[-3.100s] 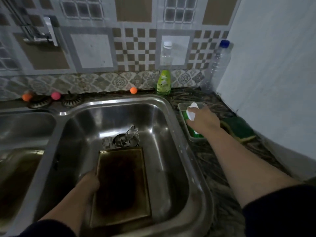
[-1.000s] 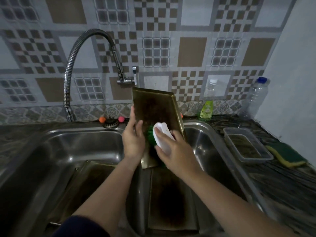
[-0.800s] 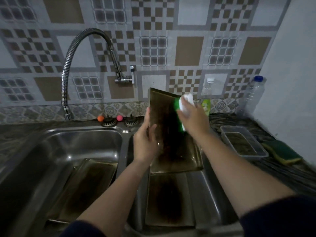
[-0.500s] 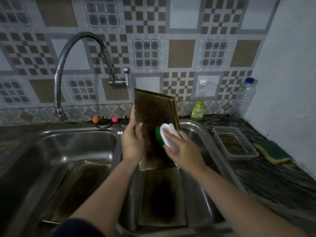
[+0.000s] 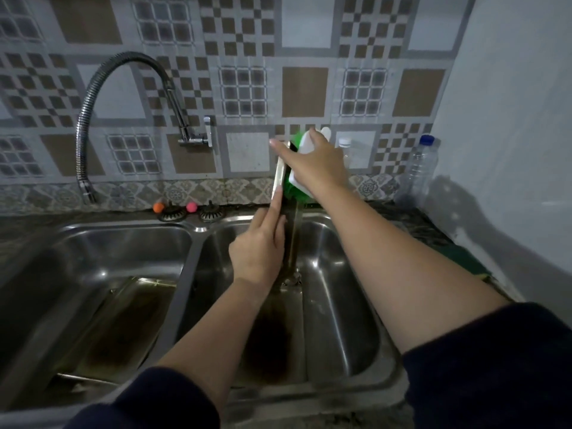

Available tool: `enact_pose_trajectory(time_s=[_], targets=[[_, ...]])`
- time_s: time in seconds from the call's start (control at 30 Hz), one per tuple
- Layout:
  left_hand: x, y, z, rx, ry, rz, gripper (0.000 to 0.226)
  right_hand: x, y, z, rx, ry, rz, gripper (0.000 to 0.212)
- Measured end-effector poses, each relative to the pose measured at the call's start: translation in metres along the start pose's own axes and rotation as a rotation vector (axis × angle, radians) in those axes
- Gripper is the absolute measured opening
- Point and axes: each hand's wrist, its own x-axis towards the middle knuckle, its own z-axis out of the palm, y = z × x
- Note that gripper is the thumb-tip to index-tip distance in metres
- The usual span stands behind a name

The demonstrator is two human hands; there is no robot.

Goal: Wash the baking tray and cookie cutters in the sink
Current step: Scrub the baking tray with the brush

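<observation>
The left hand (image 5: 260, 249) grips the baking tray (image 5: 280, 173), held upright and edge-on above the right basin of the sink (image 5: 340, 305). The right hand (image 5: 315, 164) clasps a white-handled green scrubbing brush (image 5: 305, 147) against the tray's upper end.

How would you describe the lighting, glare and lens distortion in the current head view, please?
Head view: dim overall, corners darker; bright glare streaks on the steel wall of the right sink basin; a soft shadow falls on the white wall behind the clear bottle; wide-angle bending curves the tile lines; the scrub brush in the right hand is slightly motion-blurred; the baking tray held by the left hand shows edge-on.
</observation>
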Motion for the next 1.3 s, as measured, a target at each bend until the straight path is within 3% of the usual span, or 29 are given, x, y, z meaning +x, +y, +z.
enact_pose_trajectory(time_s=[0.07, 0.17, 0.27, 0.4, 0.5, 0.6, 0.7, 0.93, 1.03, 1.2, 1.3], targets=[[-0.007, 0.009, -0.003, 0.101, -0.084, -0.026, 0.052, -0.005, 0.002, -0.003, -0.032, -0.014, 0.033, 0.086], [-0.017, 0.014, -0.005, 0.056, -0.163, -0.084, 0.053, -0.008, 0.011, -0.007, -0.02, -0.026, 0.0, 0.071], [-0.021, 0.012, -0.01, -0.12, -0.161, -0.159, 0.051, -0.007, 0.019, -0.014, 0.067, -0.074, -0.076, 0.072], [-0.015, -0.018, -0.004, -0.382, -0.274, -0.34, 0.05, -0.005, 0.023, -0.027, 0.243, -0.173, -0.118, 0.066], [-0.011, -0.051, -0.004, -0.45, -0.392, -0.574, 0.059, -0.005, 0.031, -0.027, 0.386, -0.228, -0.096, 0.063], [-0.014, -0.069, -0.011, -0.671, -0.436, -0.676, 0.068, -0.005, 0.043, -0.02, 0.436, -0.232, -0.081, 0.061], [-0.023, -0.085, -0.016, -0.788, -0.41, -0.641, 0.069, -0.004, 0.055, -0.01, 0.412, -0.197, -0.068, 0.06], [-0.021, -0.101, -0.023, -0.99, -0.293, -0.562, 0.071, -0.001, 0.069, 0.012, -0.254, 0.122, -0.121, 0.068], [-0.005, -0.096, -0.021, -0.942, -0.161, -0.562, 0.069, -0.017, 0.065, 0.035, -0.393, 0.21, -0.187, 0.063], [0.022, -0.097, -0.025, -0.883, -0.034, -0.515, 0.065, -0.08, 0.057, 0.076, -0.356, -0.041, -0.298, 0.054], [0.025, -0.093, -0.024, -0.849, -0.041, -0.48, 0.063, -0.121, 0.053, 0.098, -0.25, -0.014, -0.435, 0.053]])
